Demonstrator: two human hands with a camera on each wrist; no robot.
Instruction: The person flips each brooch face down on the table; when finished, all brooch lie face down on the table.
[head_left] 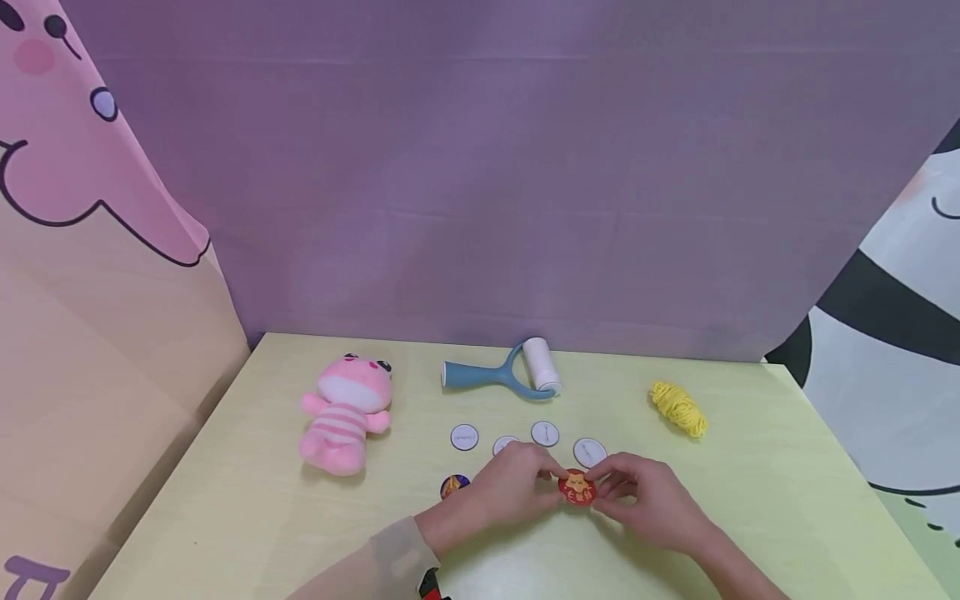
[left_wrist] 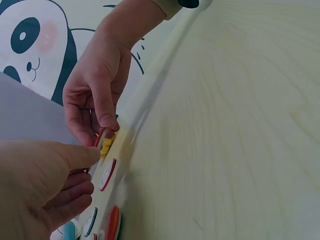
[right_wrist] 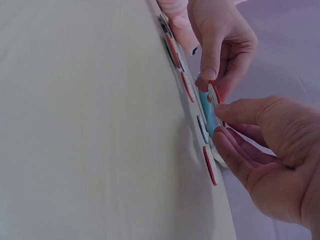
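Note:
A round red badge with a yellow cartoon figure and lettering is held between both hands, just above the table. My left hand pinches its left edge with thumb and finger. From the other side, my right hand pinches the right edge, its thumb against the pale back in the right wrist view. Just beyond the hands, white-backed discs lie face down: one disc near the right fingers, another disc behind, and a disc to the left. A dark patterned badge is partly hidden by the left wrist.
A pink striped plush toy lies at the left of the pale wooden table. Towards the back edge is a blue-handled lint roller. At the right lies a bundle of yellow yarn. A purple cloth hangs behind.

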